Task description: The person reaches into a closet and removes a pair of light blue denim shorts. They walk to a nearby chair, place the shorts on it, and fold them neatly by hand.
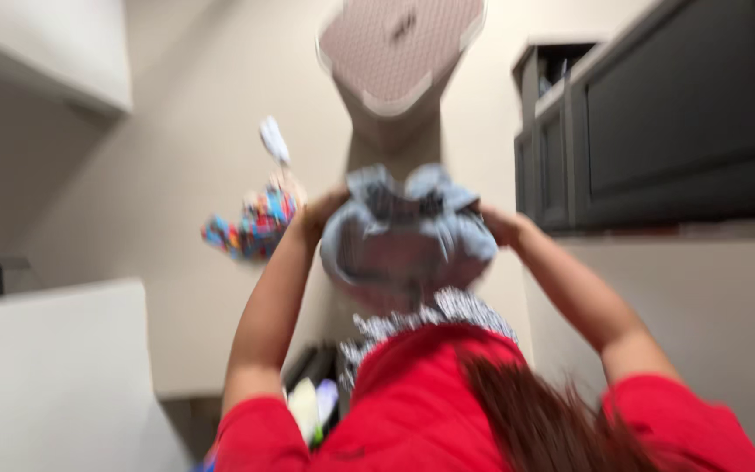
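Note:
The picture is blurred by motion. Both my arms, in red sleeves, reach forward from the bottom of the view. My left hand and my right hand grip the two sides of a bunched grey-blue cloth between them. Under the bundle, close to my red shirt, lies a black-and-white patterned fabric. A pale basket with a perforated pinkish surface stands just beyond the bundle.
A multicoloured item with a small white object beside it lies left of my left hand. Dark cabinet doors fill the right side. A white surface sits lower left. Light-coloured items lie by my left elbow.

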